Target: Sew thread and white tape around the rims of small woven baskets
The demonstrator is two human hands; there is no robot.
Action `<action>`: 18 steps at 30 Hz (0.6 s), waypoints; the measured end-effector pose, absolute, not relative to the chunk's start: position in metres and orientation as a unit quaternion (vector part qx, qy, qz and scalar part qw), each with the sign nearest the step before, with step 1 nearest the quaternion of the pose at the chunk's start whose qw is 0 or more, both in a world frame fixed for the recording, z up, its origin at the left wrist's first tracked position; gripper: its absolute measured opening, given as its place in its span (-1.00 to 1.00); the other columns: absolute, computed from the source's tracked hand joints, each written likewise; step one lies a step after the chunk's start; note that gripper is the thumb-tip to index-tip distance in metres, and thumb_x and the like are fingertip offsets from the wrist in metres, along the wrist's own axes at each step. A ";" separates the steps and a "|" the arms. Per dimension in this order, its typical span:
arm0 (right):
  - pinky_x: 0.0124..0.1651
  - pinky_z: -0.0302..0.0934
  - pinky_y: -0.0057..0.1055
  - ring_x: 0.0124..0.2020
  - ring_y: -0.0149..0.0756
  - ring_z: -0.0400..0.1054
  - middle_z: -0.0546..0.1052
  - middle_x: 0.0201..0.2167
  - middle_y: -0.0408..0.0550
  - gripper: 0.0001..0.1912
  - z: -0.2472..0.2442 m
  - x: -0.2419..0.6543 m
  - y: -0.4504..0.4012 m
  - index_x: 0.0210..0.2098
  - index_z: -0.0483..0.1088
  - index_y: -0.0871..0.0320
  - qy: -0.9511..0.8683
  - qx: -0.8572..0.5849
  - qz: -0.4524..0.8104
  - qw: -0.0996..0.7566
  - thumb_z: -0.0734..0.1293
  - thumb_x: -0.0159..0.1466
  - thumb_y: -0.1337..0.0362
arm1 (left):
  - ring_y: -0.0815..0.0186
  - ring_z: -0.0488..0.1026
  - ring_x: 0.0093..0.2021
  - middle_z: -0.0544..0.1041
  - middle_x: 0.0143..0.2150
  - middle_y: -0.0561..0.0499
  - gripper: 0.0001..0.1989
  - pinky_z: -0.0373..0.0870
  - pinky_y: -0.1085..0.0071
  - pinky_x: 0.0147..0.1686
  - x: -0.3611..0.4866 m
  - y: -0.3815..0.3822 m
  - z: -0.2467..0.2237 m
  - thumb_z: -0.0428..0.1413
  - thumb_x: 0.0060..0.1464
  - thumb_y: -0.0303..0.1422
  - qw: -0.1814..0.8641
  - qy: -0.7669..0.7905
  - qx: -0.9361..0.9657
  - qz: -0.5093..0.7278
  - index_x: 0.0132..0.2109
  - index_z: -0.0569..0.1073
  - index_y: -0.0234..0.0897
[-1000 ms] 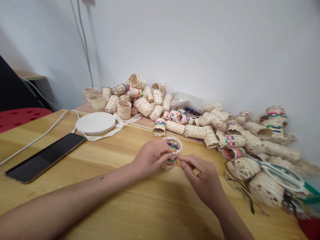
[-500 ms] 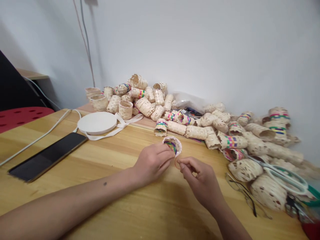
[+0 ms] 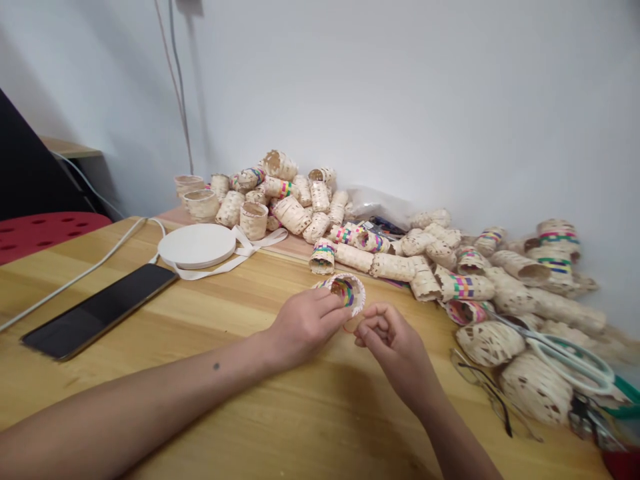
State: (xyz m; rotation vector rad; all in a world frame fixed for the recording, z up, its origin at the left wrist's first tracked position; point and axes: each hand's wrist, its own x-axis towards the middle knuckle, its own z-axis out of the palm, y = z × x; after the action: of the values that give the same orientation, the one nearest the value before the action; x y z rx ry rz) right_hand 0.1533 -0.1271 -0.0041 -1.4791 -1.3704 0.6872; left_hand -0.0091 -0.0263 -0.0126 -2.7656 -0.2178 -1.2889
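- Left hand (image 3: 305, 325): closed around the small woven basket (image 3: 347, 294), fingers wrapped against its side, gripping it.
- The basket: tilted on its side, held above the wooden table (image 3: 210, 313), its open mouth facing up and toward the right hand, with green, red and purple bands inside and a white edge along the rim.
- Right hand (image 3: 395, 350): just right of the basket and below it, fingers (image 3: 373, 323) curled and thumb pressed in close to them.
- Thin reddish loop (image 3: 351, 327): just under the basket, between the two hands. Whether the right hand grips it, I cannot tell.
- Heap of woven baskets (image 3: 393, 267): just behind the small woven basket, along the wall, many with coloured bands.
- Scissors with pale green handles (image 3: 570, 357): well right of it, resting on the heap's edge.
- Eyeglasses (image 3: 480, 393): right of it, lying on the table.
- Roll of white tape (image 3: 197, 245): well left of it.
- Black smartphone (image 3: 100, 310): farther left, lying face up.
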 end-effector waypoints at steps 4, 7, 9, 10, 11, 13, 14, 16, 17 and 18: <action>-0.37 0.32 -0.45 -0.44 -0.36 0.43 0.50 -0.49 -0.16 -0.83 -0.002 0.151 -0.128 -0.25 0.22 0.11 -0.582 -0.589 0.259 0.497 0.27 0.25 0.18 | 0.36 0.30 -0.37 0.46 -0.39 -0.02 -0.78 0.25 0.45 -0.37 -0.009 -0.030 -0.014 -0.07 0.27 -0.47 0.046 -0.065 -0.903 -0.423 -0.28 0.45 -0.35; -0.34 0.32 -0.45 -0.42 -0.35 0.45 0.51 -0.46 -0.15 -0.83 -0.002 0.153 -0.128 -0.23 0.24 0.10 -0.598 -0.580 0.259 0.489 0.27 0.27 0.16 | 0.36 0.30 -0.36 0.45 -0.39 0.00 -0.83 0.23 0.44 -0.39 -0.008 -0.030 -0.017 -0.03 0.27 -0.44 0.070 -0.048 -0.904 -0.418 -0.24 0.45 -0.34; -0.32 0.33 -0.45 -0.40 -0.34 0.47 0.53 -0.46 -0.14 -0.82 -0.002 0.157 -0.128 -0.18 0.27 0.10 -0.610 -0.592 0.255 0.461 0.24 0.29 0.15 | 0.34 0.31 -0.35 0.46 -0.39 0.01 -0.84 0.23 0.43 -0.39 -0.008 -0.029 -0.019 -0.02 0.27 -0.42 0.090 -0.034 -0.906 -0.412 -0.21 0.45 -0.34; -0.32 0.33 -0.44 -0.40 -0.33 0.48 0.54 -0.45 -0.14 -0.80 -0.001 0.159 -0.128 -0.14 0.29 0.10 -0.616 -0.605 0.246 0.441 0.20 0.31 0.14 | 0.34 0.31 -0.35 0.46 -0.39 0.01 -0.83 0.23 0.42 -0.39 -0.008 -0.029 -0.019 -0.03 0.28 -0.42 0.100 -0.027 -0.907 -0.408 -0.20 0.45 -0.34; -0.31 0.32 -0.44 -0.41 -0.33 0.48 0.55 -0.45 -0.14 -0.77 0.000 0.161 -0.129 -0.11 0.30 0.10 -0.621 -0.619 0.236 0.419 0.17 0.33 0.13 | 0.34 0.31 -0.35 0.46 -0.39 0.01 -0.83 0.22 0.42 -0.39 -0.008 -0.029 -0.019 -0.04 0.28 -0.42 0.111 -0.020 -0.908 -0.404 -0.20 0.44 -0.33; -0.33 0.30 -0.43 -0.45 -0.33 0.47 0.54 -0.49 -0.16 -0.72 0.002 0.164 -0.130 -0.09 0.33 0.09 -0.632 -0.643 0.213 0.376 0.11 0.36 0.11 | 0.34 0.30 -0.37 0.45 -0.40 0.02 -0.82 0.21 0.41 -0.41 -0.008 -0.029 -0.018 -0.05 0.29 -0.42 0.130 -0.010 -0.910 -0.393 -0.20 0.44 -0.33; -0.34 0.28 -0.43 -0.47 -0.33 0.46 0.53 -0.52 -0.17 -0.70 0.004 0.166 -0.131 -0.10 0.34 0.09 -0.639 -0.652 0.202 0.354 0.10 0.36 0.10 | 0.35 0.30 -0.37 0.45 -0.40 0.02 -0.81 0.20 0.42 -0.41 -0.008 -0.030 -0.018 -0.06 0.30 -0.42 0.137 -0.009 -0.912 -0.385 -0.21 0.44 -0.33; -0.35 0.23 -0.42 -0.49 -0.32 0.43 0.51 -0.54 -0.18 -0.70 0.005 0.167 -0.132 -0.18 0.37 0.08 -0.658 -0.662 0.181 0.309 0.09 0.37 0.10 | 0.35 0.31 -0.36 0.44 -0.39 0.02 -0.78 0.20 0.42 -0.41 -0.008 -0.031 -0.018 -0.08 0.31 -0.41 0.140 -0.009 -0.918 -0.370 -0.21 0.44 -0.32; -0.35 0.21 -0.41 -0.49 -0.32 0.43 0.51 -0.53 -0.17 -0.70 0.005 0.167 -0.132 -0.24 0.37 0.08 -0.667 -0.666 0.169 0.289 0.09 0.37 0.10 | 0.35 0.31 -0.36 0.44 -0.38 0.02 -0.77 0.20 0.42 -0.41 -0.008 -0.032 -0.018 -0.09 0.32 -0.41 0.138 -0.010 -0.921 -0.364 -0.22 0.44 -0.32; -0.36 0.19 -0.41 -0.48 -0.31 0.42 0.51 -0.52 -0.17 -0.71 0.005 0.167 -0.132 -0.29 0.37 0.08 -0.672 -0.670 0.158 0.271 0.09 0.37 0.11 | 0.35 0.30 -0.36 0.44 -0.38 0.02 -0.76 0.19 0.41 -0.41 -0.008 -0.032 -0.018 -0.10 0.32 -0.40 0.135 -0.010 -0.923 -0.360 -0.22 0.45 -0.31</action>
State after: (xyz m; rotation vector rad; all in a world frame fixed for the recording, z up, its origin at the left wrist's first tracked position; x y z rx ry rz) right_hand 0.1671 -0.1324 0.0055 -1.8056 -1.8100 0.4268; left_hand -0.0079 -0.0321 -0.0183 -2.6732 -0.0293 -1.0442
